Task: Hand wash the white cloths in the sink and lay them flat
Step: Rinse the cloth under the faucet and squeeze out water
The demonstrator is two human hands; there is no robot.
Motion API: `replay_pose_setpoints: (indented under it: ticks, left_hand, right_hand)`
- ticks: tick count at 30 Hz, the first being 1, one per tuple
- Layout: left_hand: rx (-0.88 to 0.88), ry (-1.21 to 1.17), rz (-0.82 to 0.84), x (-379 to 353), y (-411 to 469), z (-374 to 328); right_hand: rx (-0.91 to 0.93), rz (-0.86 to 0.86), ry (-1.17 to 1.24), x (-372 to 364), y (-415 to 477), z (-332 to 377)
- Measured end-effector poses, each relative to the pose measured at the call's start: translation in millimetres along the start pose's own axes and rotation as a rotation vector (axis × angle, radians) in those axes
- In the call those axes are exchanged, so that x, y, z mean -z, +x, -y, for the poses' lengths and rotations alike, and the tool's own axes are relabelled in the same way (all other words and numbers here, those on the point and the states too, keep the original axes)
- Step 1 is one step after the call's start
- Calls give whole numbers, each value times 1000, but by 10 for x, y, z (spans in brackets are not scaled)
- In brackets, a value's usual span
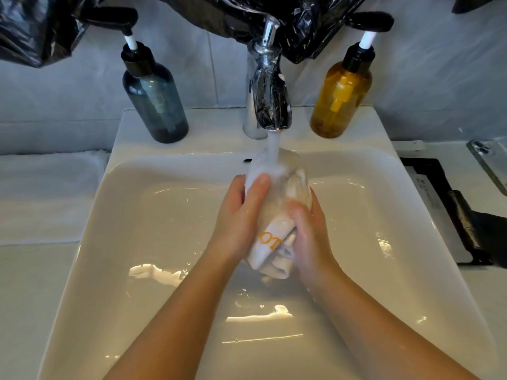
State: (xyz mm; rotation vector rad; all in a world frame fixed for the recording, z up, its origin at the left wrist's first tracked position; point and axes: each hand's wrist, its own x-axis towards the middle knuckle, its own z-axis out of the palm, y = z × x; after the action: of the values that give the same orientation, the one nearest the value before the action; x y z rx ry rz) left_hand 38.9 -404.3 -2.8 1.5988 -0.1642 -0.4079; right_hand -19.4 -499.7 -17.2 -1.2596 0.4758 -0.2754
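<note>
Both your left hand point(238, 218) and right hand point(308, 231) grasp the bunched wet white cloth with orange lettering point(270, 244), its long axis running from your grip straight ahead into the stream from the chrome tap point(267, 86).

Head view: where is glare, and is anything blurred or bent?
Head view: bright glare streaks lie on the wet white ceramic sink; the running water blurs the top of the white cloth with orange letters; the wide-angle lens bows the sink's straight edges.
</note>
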Motion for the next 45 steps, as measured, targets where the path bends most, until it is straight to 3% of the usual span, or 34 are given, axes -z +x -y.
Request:
replay_pose_setpoints:
  ticks: [3, 6, 11, 14, 16, 20, 23, 27, 30, 33, 38, 42, 45]
  left_hand:
    - [42, -82, 109, 13, -13, -5]
    - [-26, -57, 127, -25, -28, 18]
    - [74, -138, -84, -74, 40, 39]
    - [279, -333, -91, -27, 94, 6]
    - [293, -328, -128, -9, 126, 19]
    - [267, -339, -119, -21, 87, 28]
    - [194, -323, -240, 20, 72, -71]
    - [207, -347, -43, 118, 89, -115]
    - [-13, -111, 103, 132, 86, -62]
    - [-46, -173, 125, 36, 40, 22]
    - [57, -291, -90, -58, 14, 72]
    - [-88, -80, -103, -109, -37, 88]
    - [-125, -93, -19, -135, -57, 71]
  right_hand:
    - [-94, -25, 82, 8, 11, 8]
    - [-95, -49, 106, 11, 14, 3]
    - [22, 36, -31, 16, -19, 16]
    - [39, 127, -43, -3, -27, -5]
    - [7, 137, -18, -21, -33, 18]
    - [-159, 124, 32, -27, -70, 97]
    - [-230, 228, 20, -15, -69, 121]
    - [-327, 139, 134, 8, -15, 104]
    - [-417, 77, 264, 40, 14, 83]
    - [-347, 74, 243, 45, 13, 99]
    - [-170, 94, -120, 32, 72, 87]
    - [-124, 31, -81, -9, 66, 82]
    - [-99, 64, -5, 2, 57, 113]
